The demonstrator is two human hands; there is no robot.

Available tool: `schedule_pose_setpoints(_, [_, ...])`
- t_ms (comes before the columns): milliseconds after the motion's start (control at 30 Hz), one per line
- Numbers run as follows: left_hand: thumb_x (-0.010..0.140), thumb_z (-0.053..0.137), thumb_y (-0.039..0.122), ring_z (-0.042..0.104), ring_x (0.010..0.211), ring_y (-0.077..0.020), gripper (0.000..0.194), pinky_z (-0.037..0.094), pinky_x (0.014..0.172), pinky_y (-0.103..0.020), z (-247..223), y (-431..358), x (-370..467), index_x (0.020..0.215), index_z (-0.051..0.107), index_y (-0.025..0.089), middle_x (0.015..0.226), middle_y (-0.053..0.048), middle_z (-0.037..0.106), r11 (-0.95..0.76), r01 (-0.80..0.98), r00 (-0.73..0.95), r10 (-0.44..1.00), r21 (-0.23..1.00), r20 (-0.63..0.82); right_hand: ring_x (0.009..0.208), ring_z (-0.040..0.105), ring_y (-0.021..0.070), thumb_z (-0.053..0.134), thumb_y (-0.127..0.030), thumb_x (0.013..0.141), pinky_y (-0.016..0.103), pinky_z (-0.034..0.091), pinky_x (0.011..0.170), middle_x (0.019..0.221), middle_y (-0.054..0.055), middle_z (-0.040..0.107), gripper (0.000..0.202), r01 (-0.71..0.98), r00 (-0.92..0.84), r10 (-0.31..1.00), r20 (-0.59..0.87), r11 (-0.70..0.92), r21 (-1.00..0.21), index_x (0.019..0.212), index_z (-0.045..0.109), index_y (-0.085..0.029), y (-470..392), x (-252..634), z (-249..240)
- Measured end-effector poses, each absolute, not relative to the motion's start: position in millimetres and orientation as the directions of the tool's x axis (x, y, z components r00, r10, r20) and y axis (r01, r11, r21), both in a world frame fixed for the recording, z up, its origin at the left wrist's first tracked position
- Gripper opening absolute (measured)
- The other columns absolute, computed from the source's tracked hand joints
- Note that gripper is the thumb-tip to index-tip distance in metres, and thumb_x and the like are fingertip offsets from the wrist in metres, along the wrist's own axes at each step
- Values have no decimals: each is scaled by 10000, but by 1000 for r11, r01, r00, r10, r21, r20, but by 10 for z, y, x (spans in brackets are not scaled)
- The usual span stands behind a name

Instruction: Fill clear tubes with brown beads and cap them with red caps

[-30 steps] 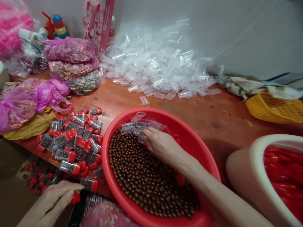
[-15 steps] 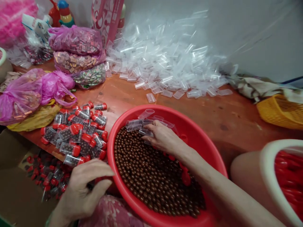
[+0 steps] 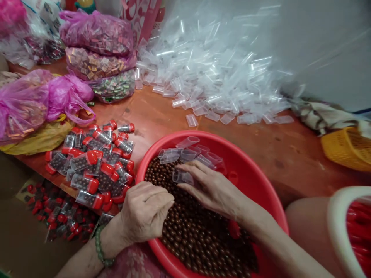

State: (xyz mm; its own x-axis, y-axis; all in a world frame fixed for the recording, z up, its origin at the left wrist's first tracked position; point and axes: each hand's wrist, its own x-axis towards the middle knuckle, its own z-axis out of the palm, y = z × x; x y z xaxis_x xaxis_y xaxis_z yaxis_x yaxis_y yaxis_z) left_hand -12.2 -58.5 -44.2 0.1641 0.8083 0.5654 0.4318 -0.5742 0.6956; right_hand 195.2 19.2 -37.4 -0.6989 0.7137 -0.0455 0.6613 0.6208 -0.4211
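My right hand [image 3: 214,189] holds a clear plastic tube [image 3: 181,177] between thumb and fingers, its open end facing left. Beneath it, small round brown balls [image 3: 188,247] fill much of a red basin [image 3: 257,170]. My left hand [image 3: 147,210], with a green bead bracelet [image 3: 100,247] at the wrist, is closed over the basin's left rim, thumb and fingers pressed together. Whatever those fingers may hold is hidden. Several more clear tubes [image 3: 169,158] lie at the far side of the basin, and a red cap [image 3: 233,228] rests near my right forearm.
Left of the basin lie filled red-capped tubes [image 3: 87,160], with more in a box [image 3: 11,216] below. A heap of clear tubes [image 3: 220,77] covers the table's back. Pink bags [image 3: 98,34] stand back left. At right are a yellow basket [image 3: 344,148] and a white-rimmed bucket [image 3: 336,216].
My left hand has moved right, from beside the basin to over its rim, and its fingers have closed. My right hand has drawn one tube nearer, away from the others. The view has shifted slightly.
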Motion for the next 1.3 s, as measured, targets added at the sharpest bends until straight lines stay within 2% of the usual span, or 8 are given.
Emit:
schedule_pose_setpoints(100, [852, 529, 63, 654, 683, -147, 119, 535, 640, -270, -462, -579, -116, 886, 618, 135, 759, -76, 715, -578, 401, 123, 802, 710, 584, 891, 654, 189, 488, -258, 942, 308, 546, 729, 1056, 97, 625, 254, 630, -740, 669, -73, 651, -423, 1180, 507, -171, 30, 1921, -387])
schedule_pose_setpoints(267, [848, 523, 60, 654, 701, -152, 128, 544, 663, -279, -464, -579, -120, 888, 621, 132, 790, -87, 717, -558, 405, 129, 819, 724, 559, 695, 601, 211, 465, -1, 793, 323, 491, 602, 835, 89, 632, 237, 660, -749, 621, -230, 731, -173, 923, 590, -155, -149, 1809, -450])
schedule_pose_setpoints(400, [841, 518, 50, 666, 745, -160, 146, 556, 706, -285, -474, -574, -129, 891, 626, 135, 812, -88, 719, -548, 423, 137, 826, 722, 546, 700, 577, 197, 464, 33, 744, 317, 497, 657, 787, 76, 608, 248, 608, -794, 559, -239, 734, -303, 832, 584, -165, -193, 1695, -516])
schedule_pose_setpoints(667, [895, 442, 78, 678, 975, -181, 265, 557, 877, -309, -450, -567, -151, 1089, 614, 132, 1019, -117, 722, -512, 439, 139, 851, 738, 507, 849, 626, 181, 500, -101, 843, 344, 542, 808, 970, 68, 632, 295, 493, -836, 523, -165, 586, -643, 1131, 504, -165, -129, 1681, -615])
schedule_pose_setpoints(867, [913, 445, 121, 463, 1336, -234, 515, 402, 1128, -398, -232, -653, -300, 1424, 383, 146, 1454, -151, 465, -195, 345, 231, 966, 918, 119, 992, 628, 190, 485, -216, 937, 351, 529, 885, 1091, 100, 628, 253, 451, -787, 606, -112, 443, -775, 1186, 463, -181, -117, 1728, -265])
schedule_pose_setpoints(1000, [891, 536, 198, 345, 1413, -280, 672, 333, 1157, -480, -141, -657, -293, 1498, 255, 137, 1527, -175, 353, -136, 408, 402, 915, 903, -44, 1054, 616, 190, 463, -236, 951, 339, 526, 908, 1166, 103, 627, 354, 379, -779, 627, -7, 462, -802, 1303, 441, -207, -167, 1771, -78])
schedule_pose_setpoints(1133, [891, 584, 301, 434, 1358, -282, 664, 366, 1126, -481, -110, -574, -189, 1474, 318, 125, 1474, -187, 435, -110, 371, 447, 892, 922, -73, 1131, 591, 201, 458, -214, 951, 362, 508, 957, 1232, 117, 604, 422, 363, -773, 631, 66, 525, -770, 1371, 422, -225, -215, 1836, -11])
schedule_pose_setpoints(1300, [869, 627, 233, 589, 1191, -228, 561, 434, 1055, -367, -33, -529, -121, 1405, 461, 207, 1317, -86, 616, -59, 185, 524, 851, 981, -48, 1056, 611, 175, 481, -177, 944, 302, 535, 882, 1152, 91, 613, 368, 345, -735, 663, 141, 546, -764, 1304, 495, -250, -279, 1936, 30])
